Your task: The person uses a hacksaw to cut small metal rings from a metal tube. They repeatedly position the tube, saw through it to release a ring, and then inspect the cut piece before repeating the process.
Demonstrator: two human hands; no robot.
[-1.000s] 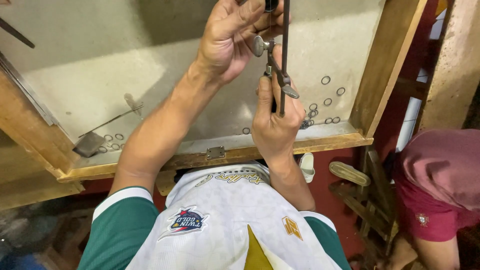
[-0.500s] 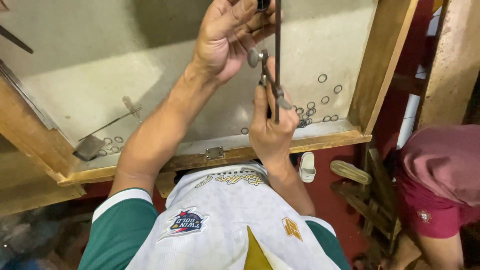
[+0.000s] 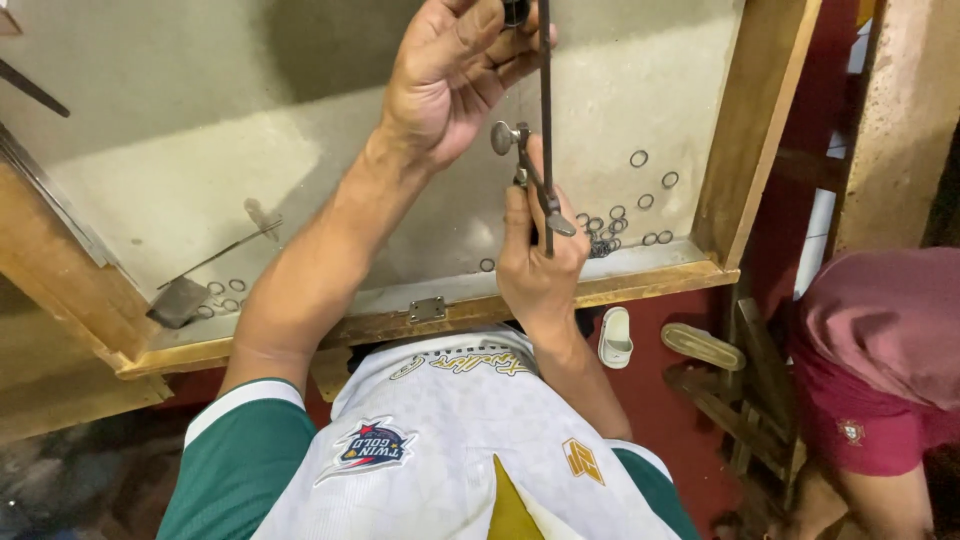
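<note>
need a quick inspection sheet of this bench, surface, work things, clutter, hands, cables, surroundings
surface: pale grey board in a wooden frame, small metal hinge on the near edge
job's things: thin dark rod held upright, small metal tool with round knob beside it
clutter: loose metal rings at the right corner, more rings at the left by a flat metal piece
hands: left hand grips the rod up high; right hand holds the tool and rod lower down
cables: nothing seen
surroundings: another person in red shorts at right, sandals on the red floor
</note>
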